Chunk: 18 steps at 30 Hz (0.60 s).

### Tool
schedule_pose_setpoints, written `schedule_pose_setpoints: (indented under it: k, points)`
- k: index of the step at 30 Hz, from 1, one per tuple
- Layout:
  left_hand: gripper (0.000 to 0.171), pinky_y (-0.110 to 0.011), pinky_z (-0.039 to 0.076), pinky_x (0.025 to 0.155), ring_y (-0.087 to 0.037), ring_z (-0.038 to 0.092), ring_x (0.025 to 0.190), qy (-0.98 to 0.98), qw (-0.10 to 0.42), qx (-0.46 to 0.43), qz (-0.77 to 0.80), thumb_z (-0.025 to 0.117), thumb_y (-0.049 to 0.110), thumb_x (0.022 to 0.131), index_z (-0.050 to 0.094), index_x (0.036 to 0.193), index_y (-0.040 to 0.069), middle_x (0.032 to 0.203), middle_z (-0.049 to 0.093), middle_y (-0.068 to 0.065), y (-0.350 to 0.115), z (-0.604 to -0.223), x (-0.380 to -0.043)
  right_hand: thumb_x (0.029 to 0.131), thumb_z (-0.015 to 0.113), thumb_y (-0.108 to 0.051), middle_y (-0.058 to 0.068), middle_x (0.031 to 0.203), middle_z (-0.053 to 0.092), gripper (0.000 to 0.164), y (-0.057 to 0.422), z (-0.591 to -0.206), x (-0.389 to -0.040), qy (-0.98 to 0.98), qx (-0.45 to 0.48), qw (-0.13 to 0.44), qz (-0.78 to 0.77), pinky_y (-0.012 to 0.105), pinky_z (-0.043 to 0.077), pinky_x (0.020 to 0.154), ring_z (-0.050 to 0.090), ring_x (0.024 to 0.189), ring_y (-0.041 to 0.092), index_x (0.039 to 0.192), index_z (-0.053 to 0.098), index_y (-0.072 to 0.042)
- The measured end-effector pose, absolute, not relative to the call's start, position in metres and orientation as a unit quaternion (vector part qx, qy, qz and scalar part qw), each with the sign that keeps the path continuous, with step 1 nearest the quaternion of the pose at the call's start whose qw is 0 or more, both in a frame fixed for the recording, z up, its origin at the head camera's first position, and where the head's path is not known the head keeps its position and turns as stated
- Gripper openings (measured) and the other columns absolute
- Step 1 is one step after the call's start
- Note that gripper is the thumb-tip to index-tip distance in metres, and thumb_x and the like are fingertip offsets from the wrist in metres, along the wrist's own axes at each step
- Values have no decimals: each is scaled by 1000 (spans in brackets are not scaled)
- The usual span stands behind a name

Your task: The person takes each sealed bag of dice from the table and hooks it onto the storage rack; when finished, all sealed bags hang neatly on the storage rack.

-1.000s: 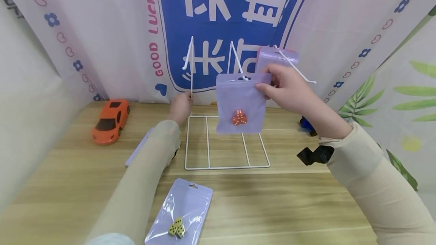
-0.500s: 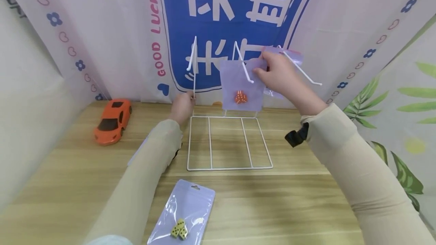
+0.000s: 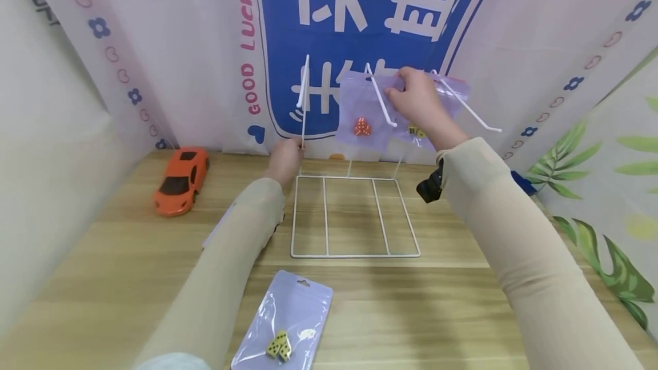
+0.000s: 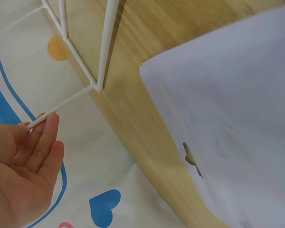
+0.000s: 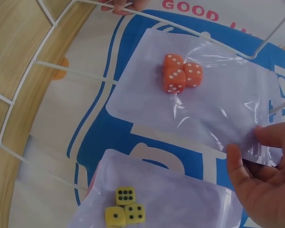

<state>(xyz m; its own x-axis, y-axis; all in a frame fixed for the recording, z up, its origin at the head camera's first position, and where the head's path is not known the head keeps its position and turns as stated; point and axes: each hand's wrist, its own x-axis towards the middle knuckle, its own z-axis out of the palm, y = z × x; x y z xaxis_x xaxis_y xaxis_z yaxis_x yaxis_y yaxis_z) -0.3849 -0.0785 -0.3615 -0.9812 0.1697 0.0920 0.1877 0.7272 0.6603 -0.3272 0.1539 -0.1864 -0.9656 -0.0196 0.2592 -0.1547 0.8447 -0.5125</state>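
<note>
My right hand [image 3: 418, 101] pinches the upper right corner of a pale purple zip bag [image 3: 354, 101] with orange dice [image 5: 175, 76] inside. The bag hangs far back on the rack's middle hook [image 3: 381, 96], which passes through its hang hole. With thumb and fingers, my left hand [image 4: 26, 166] holds the left upright of the white wire display rack [image 3: 354, 256]. On the right hook [image 3: 468, 107] hangs another purple bag [image 5: 156, 190] with yellow dice [image 5: 126, 209], partly hidden behind my right hand in the head view.
A purple bag with yellow dice [image 3: 303, 304] lies on the wooden table in front of the rack. Another purple bag [image 4: 228, 104] lies beside my left forearm. An orange toy car [image 3: 181, 181] stands at the left. The left hook [image 3: 303, 87] bears no bag.
My right hand has pushed the orange-dice bag backward along the middle hook, from its tip toward the rack's uprights. My left hand keeps its hold on the left upright.
</note>
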Motion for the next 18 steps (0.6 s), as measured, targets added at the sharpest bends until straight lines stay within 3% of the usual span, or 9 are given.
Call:
schedule_pose_setpoints:
  k: [9,18]
  points:
    - [15,-35,45,68,-24,50,79,-914,8,-89,-395,45,7,95,57,102,1,89,55,-10,-76,-361,-383,93,50,-19,15,128,49,43,150,-185,-345,-954,5,108,278,35,37,98,46,116,25,131,45,0]
    - [16,-36,46,72,-25,53,78,-942,49,-121,-309,45,7,94,59,98,-1,87,59,-13,-79,-361,-384,94,51,-20,15,124,52,43,149,-189,-348,-956,10,115,271,35,41,93,50,109,25,131,44,1]
